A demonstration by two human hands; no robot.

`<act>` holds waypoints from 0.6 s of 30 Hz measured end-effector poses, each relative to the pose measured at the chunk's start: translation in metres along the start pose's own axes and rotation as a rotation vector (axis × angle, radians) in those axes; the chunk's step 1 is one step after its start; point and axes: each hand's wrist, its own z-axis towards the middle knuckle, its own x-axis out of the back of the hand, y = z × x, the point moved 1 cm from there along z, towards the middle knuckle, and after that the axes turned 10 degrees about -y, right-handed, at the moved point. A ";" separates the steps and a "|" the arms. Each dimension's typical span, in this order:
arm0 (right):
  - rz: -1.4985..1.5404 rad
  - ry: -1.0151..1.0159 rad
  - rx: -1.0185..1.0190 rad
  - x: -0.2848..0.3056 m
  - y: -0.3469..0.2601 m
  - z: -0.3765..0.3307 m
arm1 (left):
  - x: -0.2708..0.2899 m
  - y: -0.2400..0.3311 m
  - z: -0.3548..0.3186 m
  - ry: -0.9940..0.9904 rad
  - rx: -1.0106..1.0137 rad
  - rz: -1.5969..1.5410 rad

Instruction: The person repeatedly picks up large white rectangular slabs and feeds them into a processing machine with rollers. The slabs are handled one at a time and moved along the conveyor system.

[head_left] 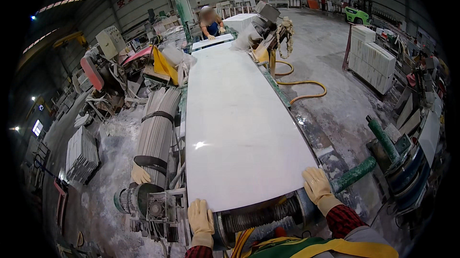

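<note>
A long white stone slab point(244, 128) with a glossy top lies flat in front of me, stretching away on a conveyor machine. My left hand point(201, 222), in a cream rubber glove, holds the slab's near left corner, its fingers together on top. At the near right corner my right hand point(317, 186), gloved alike, grips the edge with bent fingers. Both thumbs are hidden. Below the slab's near edge shows a dark ribbed roller point(258, 216). Far off, a person point(209, 22) in a white cap and gloves leans over a smaller white piece point(212, 41).
A strapped bundle of long strips point(157, 128) and a motor point(139, 200) stand left of the slab, with a loose cream glove point(140, 174) there. A green pipe point(354, 174) juts out at right. A yellow hose point(309, 90) crosses the floor. Stacked slabs point(371, 61) and a green forklift point(357, 15) stand farther off.
</note>
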 end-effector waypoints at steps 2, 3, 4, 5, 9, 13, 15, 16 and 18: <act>-0.003 0.006 -0.004 -0.001 0.001 -0.002 | 0.003 0.002 0.001 -0.009 -0.001 -0.010; -0.005 0.004 -0.006 -0.001 0.001 -0.003 | 0.005 0.003 0.001 -0.011 0.000 -0.008; -0.006 0.001 -0.007 0.000 0.001 -0.004 | 0.006 0.004 0.000 -0.012 0.001 -0.005; -0.007 -0.001 -0.009 0.000 0.001 -0.005 | 0.006 0.004 0.000 -0.013 0.002 -0.001; -0.009 0.006 -0.015 -0.002 0.001 -0.007 | 0.003 0.003 -0.002 -0.002 0.005 0.002; 0.018 0.007 -0.010 0.002 -0.002 -0.006 | 0.004 0.004 -0.003 -0.012 0.005 0.009; 0.014 0.009 -0.007 0.003 -0.002 -0.006 | 0.007 0.005 -0.003 -0.015 -0.001 0.016; 0.003 0.012 -0.005 0.003 -0.003 -0.006 | 0.009 0.007 -0.003 -0.017 -0.001 0.021; 0.002 0.018 -0.002 0.004 -0.003 -0.005 | 0.010 0.007 -0.003 -0.016 -0.004 0.030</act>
